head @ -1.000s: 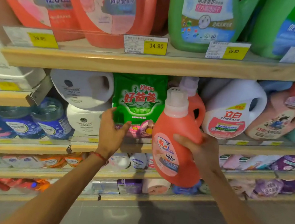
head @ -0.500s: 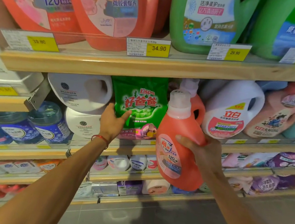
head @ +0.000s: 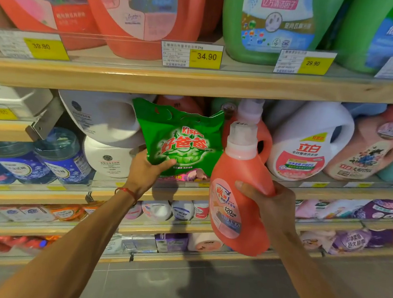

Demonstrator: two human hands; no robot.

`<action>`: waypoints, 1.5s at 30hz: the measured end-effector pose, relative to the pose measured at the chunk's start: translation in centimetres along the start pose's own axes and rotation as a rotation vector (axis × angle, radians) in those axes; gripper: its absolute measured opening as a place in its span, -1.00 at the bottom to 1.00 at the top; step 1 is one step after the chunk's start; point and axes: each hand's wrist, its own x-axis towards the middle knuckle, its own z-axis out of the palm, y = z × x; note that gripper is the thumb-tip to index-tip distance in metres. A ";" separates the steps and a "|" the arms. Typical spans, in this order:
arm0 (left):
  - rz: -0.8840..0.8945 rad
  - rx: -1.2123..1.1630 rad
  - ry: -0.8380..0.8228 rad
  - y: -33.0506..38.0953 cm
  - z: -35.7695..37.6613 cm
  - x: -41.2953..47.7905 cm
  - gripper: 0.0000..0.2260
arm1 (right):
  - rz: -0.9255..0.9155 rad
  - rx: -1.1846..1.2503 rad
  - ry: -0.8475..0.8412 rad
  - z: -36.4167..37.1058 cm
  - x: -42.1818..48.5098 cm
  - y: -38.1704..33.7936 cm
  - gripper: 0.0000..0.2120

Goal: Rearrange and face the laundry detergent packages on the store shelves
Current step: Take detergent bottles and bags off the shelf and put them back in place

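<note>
Left hand [head: 147, 171] has the green detergent bag [head: 179, 141] pinched at its lower left corner, thumb across the front and the other fingers tucked behind, so it's a proper grip. The bag is tilted, top leaning toward 11 o'clock, sitting in front of the second shelf [head: 180, 190] between the white jugs [head: 104, 122] at its 9 o'clock and the orange stuff at 3 o'clock.

Right hand [head: 270, 207] is wrapped around the belly of an orange detergent bottle [head: 239, 193], fingers curled across the front, label facing out. The bottle is held out in front of the shelves, roughly upright with its pale cap [head: 243, 136] at 12 o'clock, just beside the bag's right edge and overlapping it a bit. A second orange bottle [head: 263, 139] stands right behind it on the shelf, and a big white jug with a red label [head: 307, 147] sits at its 2 o'clock.

Top shelf [head: 198, 82] carries large orange and green jugs, with a yellow 34.90 price tag [head: 192, 54] at 12 o'clock from the bag.
</note>
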 end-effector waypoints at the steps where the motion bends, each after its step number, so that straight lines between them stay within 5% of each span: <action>1: -0.015 0.025 0.020 -0.2 0.1 -0.1 -0.75 | 0.012 -0.004 -0.002 -0.1 0.0 0.1 -0.77; 7: 0.022 0.138 0.220 0.3 0.7 0.0 -0.60 | 0.048 -0.003 -0.010 -0.8 -0.4 0.6 -0.71; 18: 0.281 0.234 0.323 3.0 0.7 -2.2 -0.48 | 0.020 0.036 0.003 -2.3 -0.1 0.5 -0.74; 22: 0.232 0.269 0.408 2.9 0.2 -3.7 -0.57 | -0.022 0.036 -0.012 -2.5 0.3 0.6 -0.73; 31: -0.017 0.242 0.702 4.2 -0.7 -6.6 -0.20 | -0.060 0.055 -0.144 -1.7 1.5 0.5 -0.56; 45: -0.266 0.174 1.012 6.8 -4.4 -13.2 -0.48 | -0.082 0.084 -0.315 3.0 4.7 -1.2 -0.68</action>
